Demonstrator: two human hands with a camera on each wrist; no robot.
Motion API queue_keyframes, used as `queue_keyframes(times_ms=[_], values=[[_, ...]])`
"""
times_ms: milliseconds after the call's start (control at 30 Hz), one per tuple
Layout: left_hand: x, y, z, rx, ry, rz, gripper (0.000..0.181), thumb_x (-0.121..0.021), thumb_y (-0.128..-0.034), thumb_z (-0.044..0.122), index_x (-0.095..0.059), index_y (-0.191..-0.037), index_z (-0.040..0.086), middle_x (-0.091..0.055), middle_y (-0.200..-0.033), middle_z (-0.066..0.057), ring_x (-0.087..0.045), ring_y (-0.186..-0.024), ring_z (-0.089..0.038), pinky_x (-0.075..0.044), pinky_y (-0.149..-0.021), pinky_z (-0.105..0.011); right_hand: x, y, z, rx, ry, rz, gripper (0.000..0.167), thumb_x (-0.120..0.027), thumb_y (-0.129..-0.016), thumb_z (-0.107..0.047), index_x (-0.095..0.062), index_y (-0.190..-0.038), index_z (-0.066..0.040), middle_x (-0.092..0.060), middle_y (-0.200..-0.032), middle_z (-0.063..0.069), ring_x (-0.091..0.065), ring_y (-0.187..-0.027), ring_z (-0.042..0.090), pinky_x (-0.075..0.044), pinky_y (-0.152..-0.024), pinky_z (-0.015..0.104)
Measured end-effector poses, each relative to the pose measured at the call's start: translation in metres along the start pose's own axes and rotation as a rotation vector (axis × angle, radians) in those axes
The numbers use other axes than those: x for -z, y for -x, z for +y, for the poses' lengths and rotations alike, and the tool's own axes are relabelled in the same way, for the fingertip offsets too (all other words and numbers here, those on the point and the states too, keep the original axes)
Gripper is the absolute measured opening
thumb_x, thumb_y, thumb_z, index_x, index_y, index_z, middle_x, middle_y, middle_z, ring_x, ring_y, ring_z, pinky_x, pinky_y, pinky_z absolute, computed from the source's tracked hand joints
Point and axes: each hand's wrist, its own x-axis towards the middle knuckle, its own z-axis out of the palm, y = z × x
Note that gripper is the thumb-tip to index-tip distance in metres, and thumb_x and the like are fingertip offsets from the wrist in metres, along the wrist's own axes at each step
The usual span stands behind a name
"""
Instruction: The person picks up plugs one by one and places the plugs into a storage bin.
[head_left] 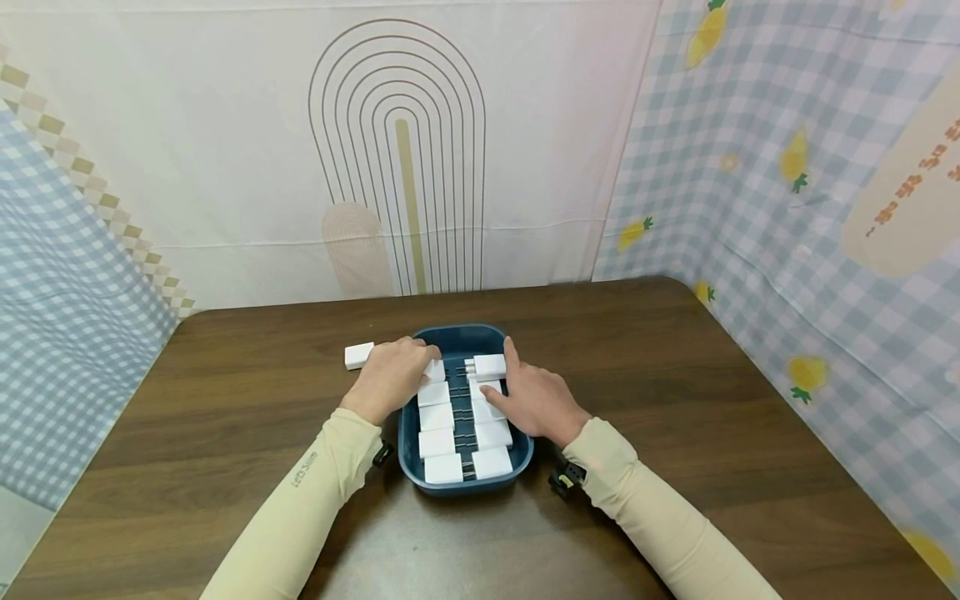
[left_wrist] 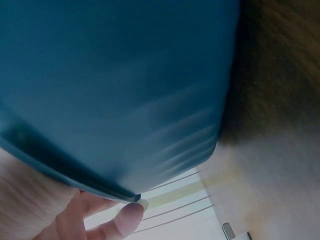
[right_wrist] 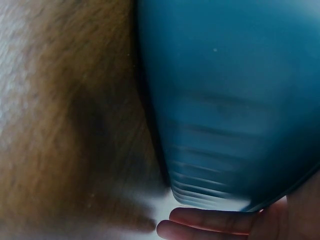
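In the head view a dark blue plastic basin [head_left: 408,467] holds two rows of white charger plugs [head_left: 437,417], their thin metal prongs facing the middle. My left hand [head_left: 390,375] reaches over the left rim with curled fingers and holds the farthest plug [head_left: 435,371] of the left row. Across from it, my right hand [head_left: 543,400] lies over the right rim. Its thumb touches a plug in the right row, and its index finger extends beside the farthest right plug [head_left: 490,366]. Straight fingers [right_wrist: 210,220] show outside the basin wall [right_wrist: 215,125] in the right wrist view.
Another white charger plug [head_left: 358,356] lies on the brown wooden table [head_left: 247,392], left of the basin and behind my left hand. A patterned cloth [head_left: 555,167] hangs along the table's back edge and continues on both sides.
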Motion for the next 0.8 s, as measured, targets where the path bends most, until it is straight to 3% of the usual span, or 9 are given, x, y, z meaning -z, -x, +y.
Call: queue_keyframes(times_ms=[333,800], values=[[0.0010,-0.0001,0.0017,0.011,-0.013,-0.021,0.028,-0.080,-0.0867,0.019,-0.077,-0.115,0.015,-0.076,-0.113,-0.009,-0.073,-0.098,-0.024,-0.062,-0.076,-0.039,0.0000,-0.0003,0.0010,-0.010,0.007,-0.007,0.091,-0.050,-0.101,-0.054,-0.010,-0.161,0.001,-0.063,-0.137,0.021,-0.069,-0.114,0.028,-0.058,-0.091,0.044],[0.0004,0.0006,0.0041,0.026,0.000,-0.038,0.022,-0.078,-0.0884,0.018,-0.078,-0.110,0.015,-0.077,-0.109,-0.009,-0.074,-0.093,-0.024,-0.062,-0.075,-0.040,-0.0013,-0.0008,0.0017,0.001,0.008,0.001,0.090,-0.050,-0.101,-0.054,-0.011,-0.161,0.002,-0.065,-0.135,0.021,-0.070,-0.112,0.028,-0.058,-0.089,0.044]])
